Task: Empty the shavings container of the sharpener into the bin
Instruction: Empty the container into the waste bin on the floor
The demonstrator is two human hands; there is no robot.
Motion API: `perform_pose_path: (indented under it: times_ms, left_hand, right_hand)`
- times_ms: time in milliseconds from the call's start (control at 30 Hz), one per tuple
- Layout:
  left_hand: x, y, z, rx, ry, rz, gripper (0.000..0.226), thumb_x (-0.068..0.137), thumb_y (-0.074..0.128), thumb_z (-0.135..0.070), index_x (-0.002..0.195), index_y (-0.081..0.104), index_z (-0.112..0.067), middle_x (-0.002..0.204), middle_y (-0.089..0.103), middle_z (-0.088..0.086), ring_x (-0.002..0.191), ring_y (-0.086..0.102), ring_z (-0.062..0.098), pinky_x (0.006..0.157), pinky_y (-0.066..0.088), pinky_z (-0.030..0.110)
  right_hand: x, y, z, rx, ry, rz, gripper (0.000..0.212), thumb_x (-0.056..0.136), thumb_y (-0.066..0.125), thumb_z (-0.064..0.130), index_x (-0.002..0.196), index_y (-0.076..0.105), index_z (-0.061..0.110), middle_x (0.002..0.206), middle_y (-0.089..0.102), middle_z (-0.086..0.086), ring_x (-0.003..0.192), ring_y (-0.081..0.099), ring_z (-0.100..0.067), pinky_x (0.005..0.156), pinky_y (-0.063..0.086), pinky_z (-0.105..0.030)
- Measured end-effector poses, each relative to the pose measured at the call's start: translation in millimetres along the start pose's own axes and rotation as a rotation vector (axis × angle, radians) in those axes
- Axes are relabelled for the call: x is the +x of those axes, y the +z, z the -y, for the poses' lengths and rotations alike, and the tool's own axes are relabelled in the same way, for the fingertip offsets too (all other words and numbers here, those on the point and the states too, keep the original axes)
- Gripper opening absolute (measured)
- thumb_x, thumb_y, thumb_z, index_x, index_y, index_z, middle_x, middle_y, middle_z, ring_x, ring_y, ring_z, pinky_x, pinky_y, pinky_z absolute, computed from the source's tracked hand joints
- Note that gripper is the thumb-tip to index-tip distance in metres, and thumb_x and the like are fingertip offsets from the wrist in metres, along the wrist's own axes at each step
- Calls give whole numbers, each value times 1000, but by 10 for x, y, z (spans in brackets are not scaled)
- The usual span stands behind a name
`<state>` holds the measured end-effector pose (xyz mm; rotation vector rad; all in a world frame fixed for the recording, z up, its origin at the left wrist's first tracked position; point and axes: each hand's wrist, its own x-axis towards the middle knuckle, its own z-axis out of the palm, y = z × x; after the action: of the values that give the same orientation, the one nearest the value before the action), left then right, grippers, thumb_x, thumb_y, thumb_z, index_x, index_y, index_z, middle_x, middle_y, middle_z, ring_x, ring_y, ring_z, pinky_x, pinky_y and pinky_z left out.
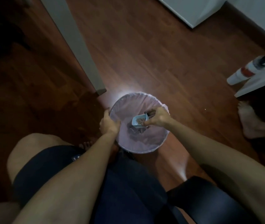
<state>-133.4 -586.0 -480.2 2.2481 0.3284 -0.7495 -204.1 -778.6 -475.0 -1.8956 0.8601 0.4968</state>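
Note:
A round bin (144, 143) lined with a pale pink bag stands on the wooden floor between my knees. My left hand (110, 122) grips its left rim. Over the bin's opening, my right hand (156, 118) holds a small light-blue shavings container (138, 121), pinched at its right end. The container's open side faces up and brown shavings show inside it. Some dark crumpled waste lies at the bottom of the bin below the container.
A grey table leg (80, 46) stands just left of and behind the bin. Another person's bare foot (248, 122) rests on the floor at right, below a white shelf with a white and red bottle (245, 71). A black stool (206, 199) is at lower right.

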Motion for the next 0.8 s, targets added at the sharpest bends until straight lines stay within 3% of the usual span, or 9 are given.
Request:
perform_pose_path:
  times_ms: [333,567,800]
  left_hand:
    - [118,87,151,-28,21,-66,58,90,40,-4,137,50,-37,126,62,19,115,58,40,101,48,41]
    - [112,119,187,-7,38,-90,61,89,41,-4,139,48,-38,122,63,21,111,59,43,97,47,43]
    - [123,108,200,8,51,-67,66,86,41,-2,141,44,-39,120,64,22,111,59,45,99,46,43]
  right_hand:
    - [354,408,-148,-534,-112,13,60,69,84,42,115,72,7,108,76,-10,96,71,-25,86,58,-37]
    - [487,605,-124,-627,-136,37,58,76,77,46,118,70,7,112,74,-11,99,69,-26,84,57,-37]
    - [558,774,-50,-690,-140,3,61,83,73,45,126,65,2,128,57,-19,109,61,-33,95,52,-41]
